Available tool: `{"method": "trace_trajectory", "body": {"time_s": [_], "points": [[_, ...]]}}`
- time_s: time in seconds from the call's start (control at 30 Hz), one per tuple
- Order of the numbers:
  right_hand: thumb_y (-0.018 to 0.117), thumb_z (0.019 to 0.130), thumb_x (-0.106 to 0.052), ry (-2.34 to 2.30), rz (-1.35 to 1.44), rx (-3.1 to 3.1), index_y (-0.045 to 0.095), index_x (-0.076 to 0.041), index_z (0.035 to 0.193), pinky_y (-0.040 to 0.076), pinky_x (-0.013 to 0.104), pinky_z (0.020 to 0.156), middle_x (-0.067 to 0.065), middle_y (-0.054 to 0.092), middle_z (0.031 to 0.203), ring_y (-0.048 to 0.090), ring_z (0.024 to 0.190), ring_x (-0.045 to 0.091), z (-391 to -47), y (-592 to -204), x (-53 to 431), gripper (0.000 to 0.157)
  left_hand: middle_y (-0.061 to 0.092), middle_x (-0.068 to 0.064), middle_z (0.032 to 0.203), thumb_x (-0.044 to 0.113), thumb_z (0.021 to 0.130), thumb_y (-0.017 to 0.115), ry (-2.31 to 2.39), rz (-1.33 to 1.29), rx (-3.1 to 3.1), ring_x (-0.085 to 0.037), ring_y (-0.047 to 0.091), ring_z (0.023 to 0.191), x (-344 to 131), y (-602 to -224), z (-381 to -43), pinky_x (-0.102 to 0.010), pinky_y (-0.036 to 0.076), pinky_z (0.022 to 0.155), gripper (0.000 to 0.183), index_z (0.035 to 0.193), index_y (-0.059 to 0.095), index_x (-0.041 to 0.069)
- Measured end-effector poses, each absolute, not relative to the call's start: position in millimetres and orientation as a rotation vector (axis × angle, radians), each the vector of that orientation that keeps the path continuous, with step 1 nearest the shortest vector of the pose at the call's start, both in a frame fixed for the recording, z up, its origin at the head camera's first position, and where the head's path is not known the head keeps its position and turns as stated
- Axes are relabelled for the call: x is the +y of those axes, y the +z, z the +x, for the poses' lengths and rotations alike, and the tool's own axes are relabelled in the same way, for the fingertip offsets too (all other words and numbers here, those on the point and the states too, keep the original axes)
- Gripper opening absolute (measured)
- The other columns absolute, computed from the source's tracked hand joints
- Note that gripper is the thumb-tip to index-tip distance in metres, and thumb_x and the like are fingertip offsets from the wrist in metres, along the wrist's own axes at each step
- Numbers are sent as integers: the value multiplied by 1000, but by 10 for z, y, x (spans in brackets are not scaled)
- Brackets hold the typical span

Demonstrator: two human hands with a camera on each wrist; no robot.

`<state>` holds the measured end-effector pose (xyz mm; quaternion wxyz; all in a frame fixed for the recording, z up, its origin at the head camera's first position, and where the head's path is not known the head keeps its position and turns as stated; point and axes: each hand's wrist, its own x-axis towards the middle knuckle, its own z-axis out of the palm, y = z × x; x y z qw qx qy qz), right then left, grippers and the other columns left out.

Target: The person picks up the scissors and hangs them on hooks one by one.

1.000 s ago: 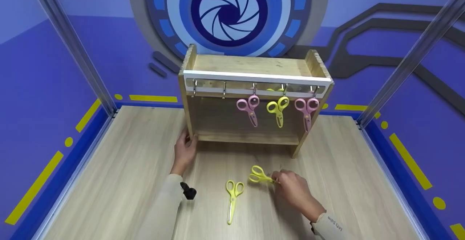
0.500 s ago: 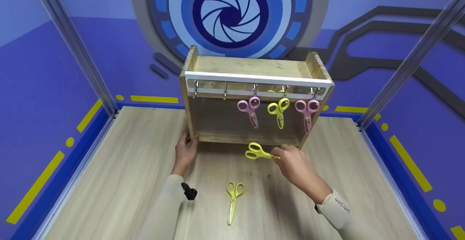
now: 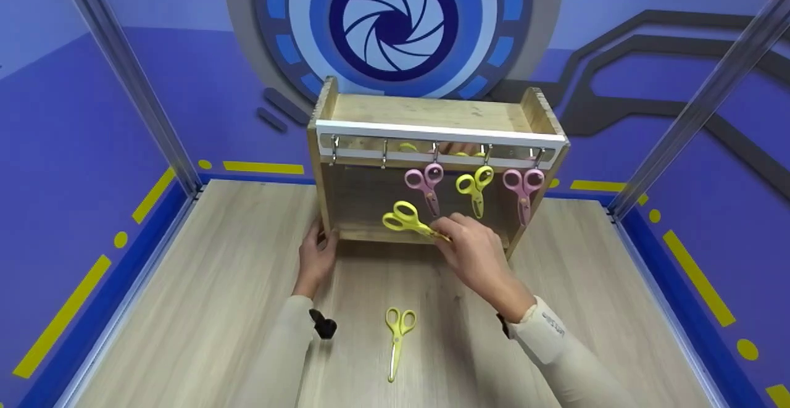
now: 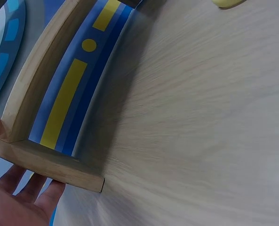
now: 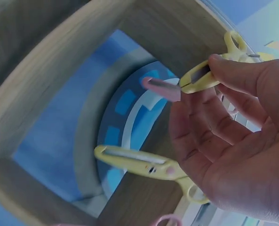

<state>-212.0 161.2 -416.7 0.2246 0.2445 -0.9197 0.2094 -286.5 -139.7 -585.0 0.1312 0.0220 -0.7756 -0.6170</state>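
A wooden rack carries a white hook rail. My left hand grips its left side panel low down; the left wrist view shows the fingers bent behind the wooden frame. Yellow scissors are pinched at the blades by my right hand, handles pointing left, in front of the rack. From the rail hang pink scissors, yellow scissors and another pink pair at the right end. The two leftmost hooks bear nothing.
Another pair of yellow scissors lies on the wooden table between my forearms, handles away from me. Blue panels with metal corner posts enclose the table at the back and sides.
My right hand has lifted the yellow scissors from low over the table, moving up and left to the front of the rack. The left hand stays on the rack's side.
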Motion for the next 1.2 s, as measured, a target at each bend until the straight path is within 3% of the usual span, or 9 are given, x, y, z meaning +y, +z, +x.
{"method": "trace_trajectory", "body": {"time_s": [0.47, 0.67, 1.03, 1.2], "points": [[83, 89, -15, 799, 674, -2441, 77, -12, 105, 58, 29, 71, -1, 69, 89, 63, 77, 12, -2257, -4006, 1177, 17, 44, -23, 155, 18, 107, 55, -1813, 107, -2269, -38, 48, 139, -1388, -5858, -2908, -47, 45, 112, 62, 162, 30, 8], [82, 90, -13, 867, 672, -2405, 77, -10, 105, 57, 28, 68, 0, 70, 89, 62, 76, 12, -2325, -4004, 1072, 16, 44, -21, 155, 21, 107, 55, -1827, 127, -2282, -36, 47, 140, -1388, -5844, -2892, -47, 45, 112, 63, 163, 28, 11], [82, 90, -15, 904, 595, -2438, 77, -9, 103, 56, 31, 67, 1, 72, 87, 62, 74, 12, -2373, -4060, 1032, 15, 49, -26, 149, 18, 106, 57, -1745, 103, -2280, -41, 50, 137, -1385, -5860, -2872, -50, 49, 108, 56, 157, 38, 4], [82, 90, -14, 917, 570, -2455, 77, -9, 103, 57, 32, 68, 1, 72, 87, 63, 74, 13, -2383, -4098, 1024, 16, 48, -22, 152, 21, 107, 56, -1753, 134, -2293, -38, 49, 138, -1372, -5852, -2870, -48, 48, 108, 57, 159, 37, 9]]}}
